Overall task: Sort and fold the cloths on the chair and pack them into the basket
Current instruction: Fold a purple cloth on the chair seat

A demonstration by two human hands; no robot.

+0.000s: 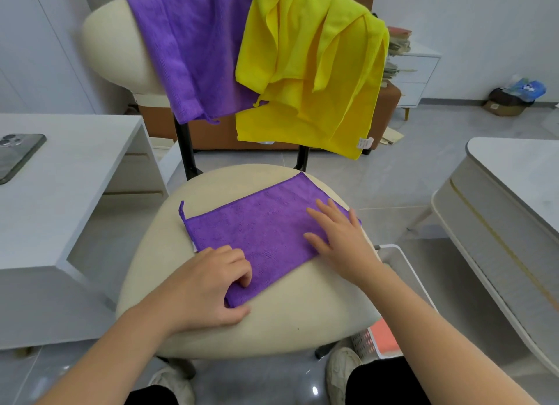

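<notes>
A folded purple cloth (257,226) lies flat on the cream chair seat (281,320). My left hand (208,283) pinches its near corner, fingers curled over the edge and thumb beneath. My right hand (338,238) presses flat on the cloth's right end with fingers straight. Over the chair back (112,44) hang another purple cloth (193,50) and yellow cloths (311,72), bunched and overlapping. A white basket (396,271) stands on the floor right of the seat, mostly hidden by my right arm, with something orange (382,338) inside.
A white desk (60,193) with a phone (18,156) stands at the left. A grey-topped table (514,199) is at the right. A brown sofa (387,102), a white drawer unit (414,72) and a box (505,105) lie behind the chair. My shoes (341,371) show below.
</notes>
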